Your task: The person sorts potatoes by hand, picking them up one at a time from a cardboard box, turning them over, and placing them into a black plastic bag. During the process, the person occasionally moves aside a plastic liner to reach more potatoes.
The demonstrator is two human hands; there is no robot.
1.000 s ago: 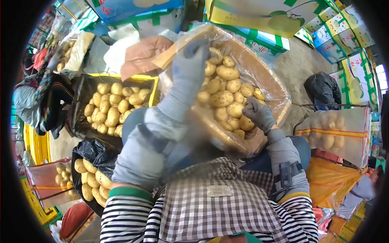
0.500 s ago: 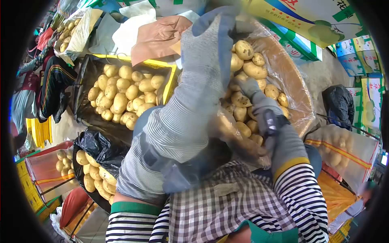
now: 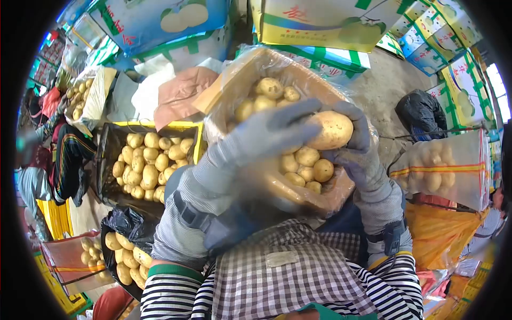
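Observation:
A large potato [image 3: 332, 130] is raised above a plastic-lined cardboard box [image 3: 341, 194] in front of me. Gloved in grey, my right hand [image 3: 354, 136] wraps its fingers round the potato's right side. My left hand [image 3: 282, 128], blurred, is at the potato's left with its fingers stretched out; whether they touch it is hard to tell. Below and behind the hands, more potatoes [image 3: 306, 156] lie in the box.
Left of the box stands a yellow-rimmed crate [image 3: 198, 140] of potatoes, with a black-lined container of potatoes [image 3: 128, 258] nearer me. Cartons [image 3: 320, 21] stand behind. A mesh bag of potatoes [image 3: 440, 170] is at right. A person [image 3: 72, 160] sits far left.
My right hand has risen out of the box with a large potato. My left hand has come down from the far side to beside it. The view has shifted, showing more cartons behind.

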